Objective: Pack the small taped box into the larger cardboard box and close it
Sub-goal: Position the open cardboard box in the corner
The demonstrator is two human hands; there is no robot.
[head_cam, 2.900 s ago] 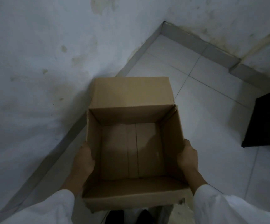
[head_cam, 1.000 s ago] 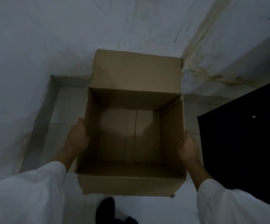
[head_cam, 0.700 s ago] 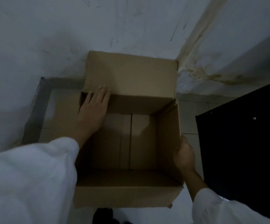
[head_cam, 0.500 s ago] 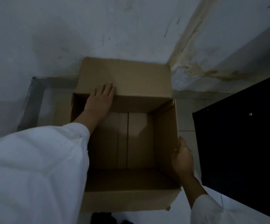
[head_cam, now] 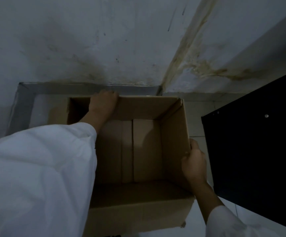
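Observation:
The larger cardboard box (head_cam: 173, 134) stands open on the floor in a dim corner, and its inside is bare. My left hand (head_cam: 102, 105) reaches across the box and curls over its far rim, where the far flap is folded out of sight behind. My right hand (head_cam: 194, 161) grips the top edge of the right wall. The near flap hangs down outside the front. My white left sleeve (head_cam: 39, 177) hides the box's left wall. No small taped box is in view.
Stained walls (head_cam: 104, 40) meet in a corner just behind the box, with a grey skirting strip (head_cam: 87, 88) along the floor. A black cabinet (head_cam: 255, 142) stands close on the right. Pale floor tiles (head_cam: 195, 113) show between box and cabinet.
My left hand left the box's left side, crossed over the opening and pushed the upright far flap back and down. The box moved lower toward the corner. My right hand kept its grip.

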